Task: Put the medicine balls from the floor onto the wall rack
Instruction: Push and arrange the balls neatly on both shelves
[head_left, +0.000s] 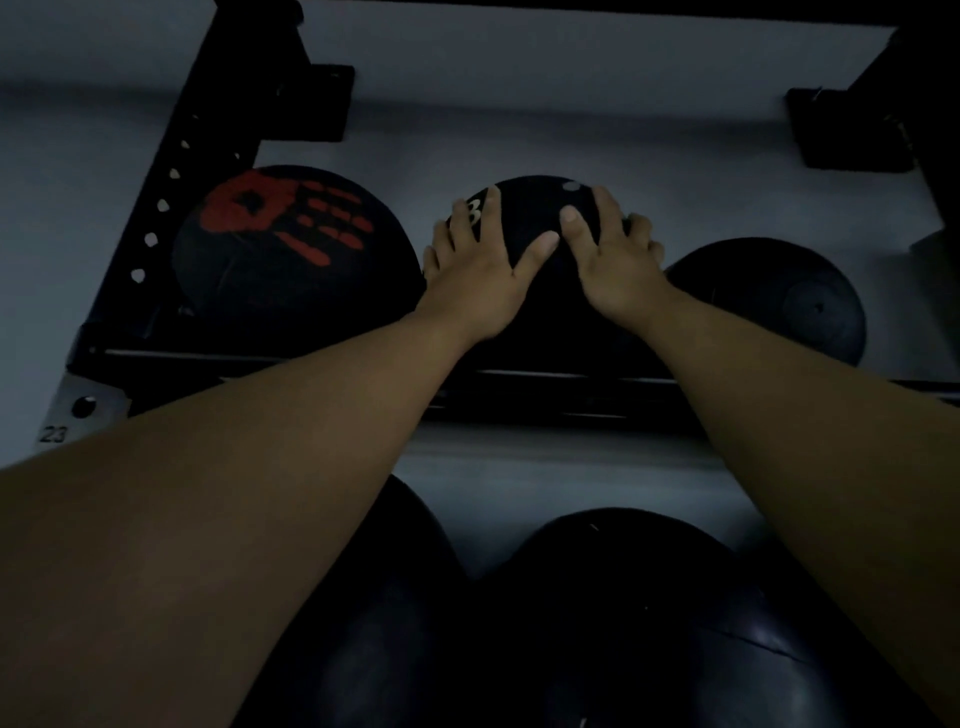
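Note:
A black medicine ball (535, 208) with a white number on it sits in the middle of the black wall rack shelf (545, 382). My left hand (478, 275) lies spread on its left side and my right hand (613, 265) on its right side, thumbs nearly touching on top. To its left on the same shelf rests a black ball with a red handprint (291, 260). To its right rests a plain black ball (779, 301). Two larger black balls (623, 613) sit on a lower level under my forearms.
A black perforated upright (171, 197) of the rack stands at the left, with a bracket (317, 101) above. Another bracket (852, 130) hangs at the upper right. The pale wall (571, 104) is right behind the balls. The scene is dim.

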